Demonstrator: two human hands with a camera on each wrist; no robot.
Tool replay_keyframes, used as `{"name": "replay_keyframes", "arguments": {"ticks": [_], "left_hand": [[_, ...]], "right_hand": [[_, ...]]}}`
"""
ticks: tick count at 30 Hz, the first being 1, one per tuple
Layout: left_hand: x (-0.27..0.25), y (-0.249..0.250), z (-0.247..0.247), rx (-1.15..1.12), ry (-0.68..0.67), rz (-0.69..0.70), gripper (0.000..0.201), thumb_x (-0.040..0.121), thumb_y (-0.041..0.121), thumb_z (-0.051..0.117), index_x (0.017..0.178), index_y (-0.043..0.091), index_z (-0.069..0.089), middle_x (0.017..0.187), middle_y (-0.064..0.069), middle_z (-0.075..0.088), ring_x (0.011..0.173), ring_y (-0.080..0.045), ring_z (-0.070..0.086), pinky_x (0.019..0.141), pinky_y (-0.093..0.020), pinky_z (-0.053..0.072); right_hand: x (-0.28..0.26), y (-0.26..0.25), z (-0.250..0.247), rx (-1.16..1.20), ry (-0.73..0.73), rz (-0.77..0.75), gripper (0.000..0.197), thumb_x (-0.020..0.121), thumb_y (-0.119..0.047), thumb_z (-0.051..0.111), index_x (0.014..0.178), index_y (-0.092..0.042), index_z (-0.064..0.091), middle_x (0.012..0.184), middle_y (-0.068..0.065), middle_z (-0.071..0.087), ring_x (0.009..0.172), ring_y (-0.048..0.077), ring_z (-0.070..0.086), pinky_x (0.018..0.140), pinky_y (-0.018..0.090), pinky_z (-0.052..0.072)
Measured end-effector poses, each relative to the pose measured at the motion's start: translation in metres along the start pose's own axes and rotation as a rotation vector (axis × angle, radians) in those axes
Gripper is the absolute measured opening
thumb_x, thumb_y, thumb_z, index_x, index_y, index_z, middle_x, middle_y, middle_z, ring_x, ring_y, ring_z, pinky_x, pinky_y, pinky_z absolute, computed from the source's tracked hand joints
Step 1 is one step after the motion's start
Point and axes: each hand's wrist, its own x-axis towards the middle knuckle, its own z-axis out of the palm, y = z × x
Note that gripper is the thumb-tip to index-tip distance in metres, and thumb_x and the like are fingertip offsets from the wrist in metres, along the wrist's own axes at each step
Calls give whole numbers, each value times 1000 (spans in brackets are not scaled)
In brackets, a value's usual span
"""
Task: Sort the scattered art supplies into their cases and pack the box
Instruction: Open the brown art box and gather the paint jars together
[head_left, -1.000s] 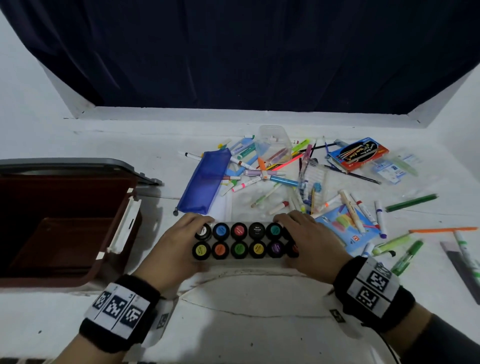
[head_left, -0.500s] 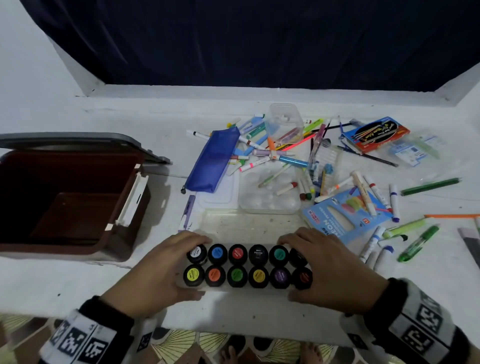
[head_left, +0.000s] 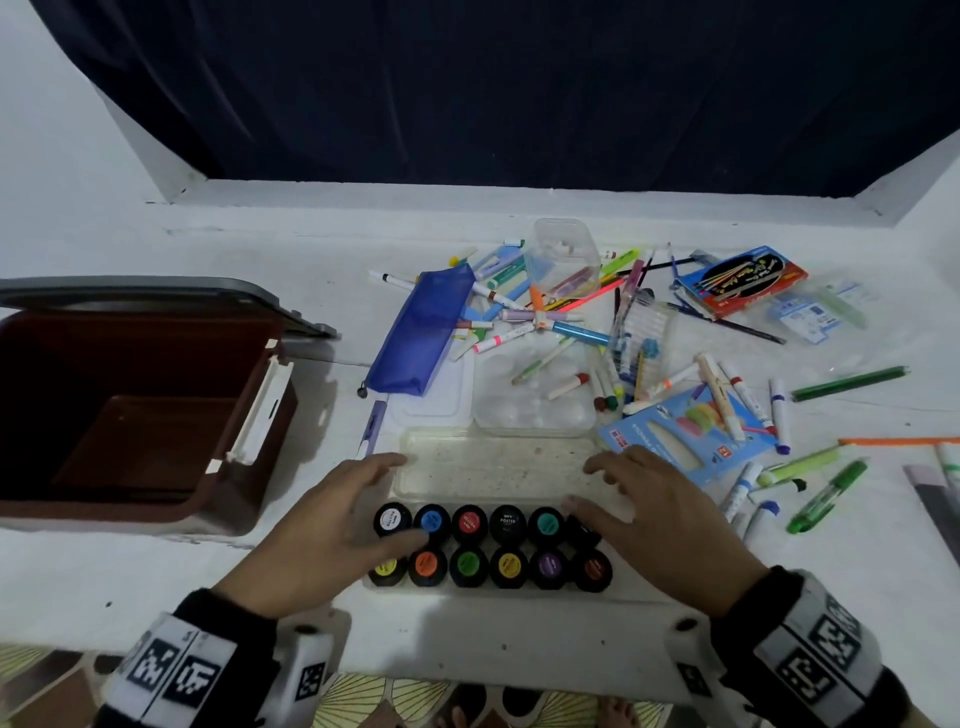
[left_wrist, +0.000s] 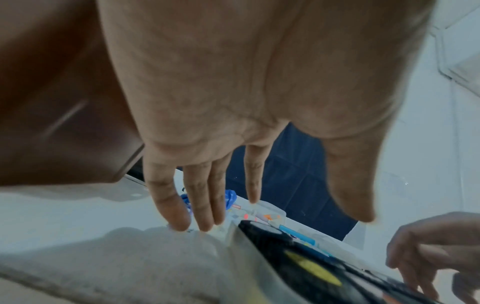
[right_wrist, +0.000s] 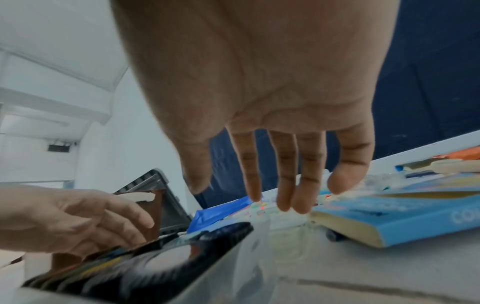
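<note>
A white table (head_left: 156, 582) stands before a dark blue curtain (head_left: 519, 88). At the left of it sits the biggest thing, a brown box (head_left: 130, 415) with its grey lid thrown back. At the far right lies a heap of scattered markers (head_left: 550, 322) and pens, too many to count well. In this heap I see one blue zip pouch (head_left: 423, 332), one clear tub (head_left: 563, 260), one clear palette (head_left: 535, 395) with round wells, one light blue crayon carton (head_left: 680, 436) and one red and blue flat pack (head_left: 748, 278).

Near the front edge lies the paint set (head_left: 491, 545): twelve small pots with black caps, in two rows of six, sitting in a clear tray. Just behind it lies one clear flat lid (head_left: 493, 462).

The left hand (head_left: 332, 530) is spread with straight fingers at the left end of the set. Its thumb lies over the pots, and its other fingers reach toward the left edge of the lid. The right hand (head_left: 654, 514) is spread in the same way at the right end. Neither hand has hold of anything.

The left wrist view shows the left fingers (left_wrist: 205, 197) straight, with the tips low at the table beside the tray; the head view does not show this. The right wrist view shows the right fingers (right_wrist: 285, 170) straight and hanging above the clear plastic, and also the side of the crayon carton (right_wrist: 405, 218).
</note>
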Motion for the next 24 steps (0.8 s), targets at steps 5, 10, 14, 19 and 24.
{"name": "replay_keyframes", "arguments": {"ticks": [5, 10, 14, 19, 24], "left_hand": [[25, 4, 3, -79, 50, -86, 55, 84, 50, 70, 135, 40, 53, 127, 11, 59, 120, 2, 53, 89, -14, 44], [34, 6, 6, -118, 84, -114, 47, 85, 45, 72, 129, 38, 58, 115, 8, 62, 107, -3, 60, 95, -23, 48], [30, 4, 7, -244, 179, -115, 43, 85, 30, 76, 125, 34, 60, 107, 4, 64, 101, -11, 65, 97, -31, 52], [15, 7, 8, -478, 275, -105, 46, 89, 21, 72, 131, 30, 56, 109, 1, 66, 101, -14, 67, 84, -17, 50], [-3, 0, 5, -633, 328, -72, 27, 90, 22, 65, 116, 25, 69, 106, 6, 75, 105, -9, 70, 98, -24, 51]], "right_hand": [[14, 0, 6, 3, -31, 169, 59, 88, -66, 49, 130, -23, 54, 109, 0, 65, 102, 19, 60, 87, 34, 50], [22, -6, 7, 51, 10, 218, 55, 91, -55, 56, 129, -16, 55, 111, 6, 65, 106, 24, 58, 87, 31, 45], [21, -4, 3, 205, 50, 283, 50, 90, -47, 63, 114, -4, 60, 97, 8, 66, 88, 25, 63, 85, 43, 51], [9, -11, 0, 394, 128, 319, 43, 90, -46, 63, 112, -9, 62, 93, 2, 65, 84, 22, 66, 86, 41, 52], [-6, -15, 4, 586, 207, 327, 33, 93, -53, 50, 91, -23, 65, 85, -5, 70, 82, 11, 68, 87, 43, 54]]}}
